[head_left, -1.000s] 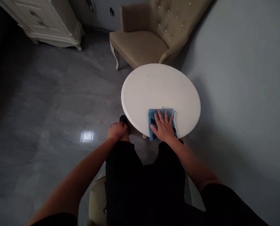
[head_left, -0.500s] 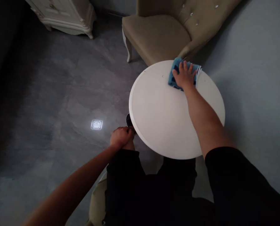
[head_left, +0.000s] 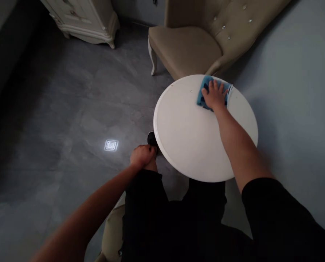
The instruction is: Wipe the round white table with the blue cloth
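A folded blue cloth [head_left: 200, 97] with dark patches and a pale edge lies near the far rim of a round white table [head_left: 190, 134]. My right hand [head_left: 215, 95] lies flat on top of it, fingers spread, pressing it to the surface. Part of the cloth is hidden under the palm. Over my bent left knee [head_left: 151, 166] rests my left hand [head_left: 143, 155], its fingers curled down around it. The fingertips are partly out of sight. The hand is left of the table's rim and apart from it.
Beyond the table stands a beige tufted armchair [head_left: 187, 49], close to the far rim. A white cabinet [head_left: 88, 25] is at the upper left. The grey wall [head_left: 296, 91] runs along the right. A bright square drain cover [head_left: 111, 145] is set in the tiled floor [head_left: 77, 109].
The view has shifted slightly, so the table and armchair sit lower in it. My right hand and the cloth have slid a little from the far rim toward me. My left hand stays on the knee.
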Action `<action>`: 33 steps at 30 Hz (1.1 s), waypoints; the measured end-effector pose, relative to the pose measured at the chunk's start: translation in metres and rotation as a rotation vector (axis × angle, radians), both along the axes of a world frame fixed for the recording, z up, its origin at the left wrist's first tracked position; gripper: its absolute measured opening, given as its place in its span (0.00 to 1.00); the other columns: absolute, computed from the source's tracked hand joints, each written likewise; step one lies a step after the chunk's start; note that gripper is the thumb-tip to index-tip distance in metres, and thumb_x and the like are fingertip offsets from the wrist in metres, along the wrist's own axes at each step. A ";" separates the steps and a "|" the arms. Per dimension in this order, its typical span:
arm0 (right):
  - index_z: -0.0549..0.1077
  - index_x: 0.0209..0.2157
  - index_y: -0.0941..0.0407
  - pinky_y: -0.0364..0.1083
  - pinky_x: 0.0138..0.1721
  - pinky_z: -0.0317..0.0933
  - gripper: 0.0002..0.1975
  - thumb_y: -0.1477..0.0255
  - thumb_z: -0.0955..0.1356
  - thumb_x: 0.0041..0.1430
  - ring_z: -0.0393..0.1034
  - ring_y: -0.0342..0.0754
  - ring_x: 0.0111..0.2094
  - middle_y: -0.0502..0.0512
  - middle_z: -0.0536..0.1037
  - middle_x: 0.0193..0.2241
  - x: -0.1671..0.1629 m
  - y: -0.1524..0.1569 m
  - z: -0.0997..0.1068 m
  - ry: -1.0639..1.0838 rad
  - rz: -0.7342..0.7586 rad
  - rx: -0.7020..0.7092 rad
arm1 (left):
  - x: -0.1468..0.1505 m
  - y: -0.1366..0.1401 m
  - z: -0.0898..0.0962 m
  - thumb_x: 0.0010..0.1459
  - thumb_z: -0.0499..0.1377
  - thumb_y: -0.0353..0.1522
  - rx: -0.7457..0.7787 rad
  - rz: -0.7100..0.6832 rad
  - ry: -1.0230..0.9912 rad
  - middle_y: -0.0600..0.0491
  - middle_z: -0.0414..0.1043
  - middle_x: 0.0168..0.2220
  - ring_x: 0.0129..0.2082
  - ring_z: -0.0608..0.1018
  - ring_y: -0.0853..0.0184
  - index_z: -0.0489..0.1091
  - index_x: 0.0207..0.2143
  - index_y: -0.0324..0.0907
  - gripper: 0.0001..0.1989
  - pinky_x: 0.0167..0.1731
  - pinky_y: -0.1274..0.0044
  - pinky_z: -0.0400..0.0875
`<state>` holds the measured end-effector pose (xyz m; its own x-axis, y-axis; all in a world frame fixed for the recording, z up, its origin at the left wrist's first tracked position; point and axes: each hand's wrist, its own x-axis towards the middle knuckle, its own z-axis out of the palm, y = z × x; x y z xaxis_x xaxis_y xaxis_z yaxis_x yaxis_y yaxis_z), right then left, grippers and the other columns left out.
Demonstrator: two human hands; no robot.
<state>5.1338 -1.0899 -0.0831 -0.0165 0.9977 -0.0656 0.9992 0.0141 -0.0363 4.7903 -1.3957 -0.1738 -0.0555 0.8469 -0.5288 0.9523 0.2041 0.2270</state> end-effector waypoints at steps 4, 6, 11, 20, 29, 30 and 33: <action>0.53 0.84 0.58 0.86 0.76 0.36 0.41 0.49 0.53 0.82 0.38 0.77 0.83 0.67 0.48 0.84 -0.009 -0.108 -0.006 0.023 0.032 -0.002 | 0.002 -0.008 0.002 0.76 0.47 0.45 0.019 -0.025 -0.004 0.36 0.85 0.53 0.54 0.86 0.49 0.86 0.50 0.42 0.29 0.54 0.65 0.78; 0.53 0.84 0.55 0.85 0.77 0.36 0.41 0.49 0.53 0.81 0.37 0.77 0.84 0.63 0.48 0.84 -0.017 -0.171 -0.007 0.027 0.065 -0.001 | 0.003 -0.013 0.001 0.76 0.47 0.45 0.032 -0.025 0.003 0.36 0.85 0.54 0.55 0.86 0.49 0.85 0.51 0.41 0.29 0.55 0.65 0.78; 0.50 0.85 0.53 0.81 0.80 0.35 0.43 0.47 0.54 0.79 0.33 0.78 0.84 0.56 0.45 0.85 -0.047 -0.320 -0.007 0.001 0.132 -0.043 | 0.004 -0.024 0.000 0.75 0.47 0.45 0.052 -0.012 -0.015 0.35 0.84 0.56 0.55 0.86 0.48 0.85 0.53 0.41 0.29 0.54 0.64 0.78; 0.49 0.85 0.47 0.83 0.79 0.38 0.43 0.45 0.58 0.78 0.35 0.78 0.84 0.53 0.46 0.84 -0.067 -0.348 -0.006 0.035 0.205 -0.055 | 0.004 -0.026 0.005 0.76 0.47 0.44 0.056 -0.039 -0.008 0.35 0.85 0.55 0.54 0.86 0.50 0.85 0.53 0.41 0.29 0.54 0.66 0.78; 0.51 0.85 0.55 0.85 0.78 0.35 0.42 0.48 0.54 0.80 0.35 0.78 0.84 0.60 0.46 0.85 -0.060 -0.090 -0.007 0.022 0.102 -0.041 | 0.005 -0.011 0.009 0.77 0.48 0.44 0.031 -0.027 -0.017 0.37 0.86 0.51 0.51 0.86 0.50 0.86 0.49 0.43 0.27 0.53 0.65 0.78; 0.51 0.85 0.55 0.86 0.77 0.34 0.42 0.48 0.53 0.80 0.35 0.78 0.84 0.61 0.46 0.85 -0.059 -0.060 -0.009 0.033 0.093 -0.032 | 0.005 -0.008 0.009 0.76 0.49 0.43 0.027 -0.024 -0.024 0.38 0.86 0.50 0.51 0.86 0.50 0.87 0.49 0.44 0.26 0.53 0.65 0.78; 0.50 0.85 0.55 0.87 0.76 0.34 0.42 0.47 0.52 0.81 0.37 0.76 0.84 0.64 0.46 0.85 -0.059 0.024 -0.011 0.061 0.082 -0.010 | 0.003 0.001 0.008 0.76 0.50 0.41 0.014 -0.017 -0.051 0.41 0.86 0.50 0.52 0.86 0.50 0.87 0.53 0.48 0.24 0.55 0.64 0.77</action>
<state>5.0744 -1.0663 -0.0941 -0.1021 0.9921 -0.0724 0.9907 0.0948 -0.0981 4.7929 -1.3948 -0.1661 -0.0145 0.8551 -0.5183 0.9425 0.1849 0.2785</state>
